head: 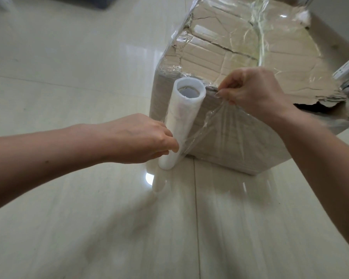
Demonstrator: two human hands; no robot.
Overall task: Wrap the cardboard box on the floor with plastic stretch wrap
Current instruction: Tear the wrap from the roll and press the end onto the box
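Glossy pale floor tiles (69, 218) carry a battered cardboard box (220, 49), its top and near side already under film. At its near corner a roll of stretch wrap (186, 109) stands on end, the left hand (141, 137) curled round its lower part. The right hand (254, 91) pinches the top edge of the loose film (208, 125) at the box's upper rim. Another band looks under way; the next move likely calls for drawing the roll along the side, film taut.
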